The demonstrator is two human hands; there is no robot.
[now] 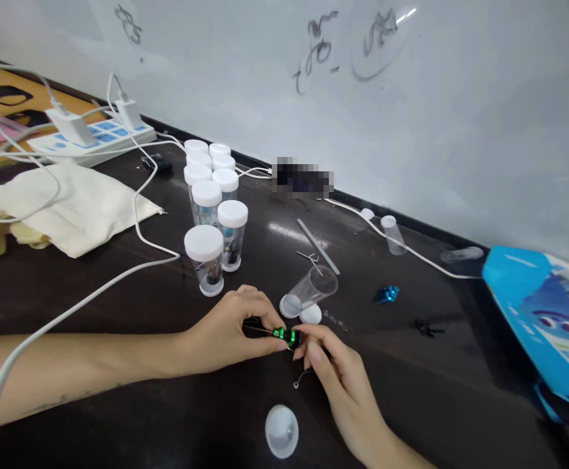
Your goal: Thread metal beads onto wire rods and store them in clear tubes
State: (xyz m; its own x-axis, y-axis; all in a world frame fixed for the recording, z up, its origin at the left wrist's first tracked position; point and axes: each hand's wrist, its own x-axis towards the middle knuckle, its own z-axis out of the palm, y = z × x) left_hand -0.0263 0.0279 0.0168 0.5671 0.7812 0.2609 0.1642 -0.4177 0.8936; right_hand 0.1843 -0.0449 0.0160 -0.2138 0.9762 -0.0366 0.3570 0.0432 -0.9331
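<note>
My left hand (252,324) pinches a small black-and-green metallic cylindrical piece (289,336) between thumb and fingers. A thin wire sticks out from the piece into the palm gap. On the other end of the piece, my right hand (336,368) has its fingertips closed. Below those fingers pokes a thin wire ending in a small ring (296,384). Just beyond both hands a clear plastic cup (316,291) lies on its side, near a white round lid (310,314). Closer to me is a small translucent cup (281,431).
Several white-lidded clear jars (204,242) stand left of centre. A blue metallic piece (387,295), black bits (428,328) and a blue bag (533,319) lie to the right. A grey strip (318,245) lies behind the cup. A white cable (142,264) crosses the left side.
</note>
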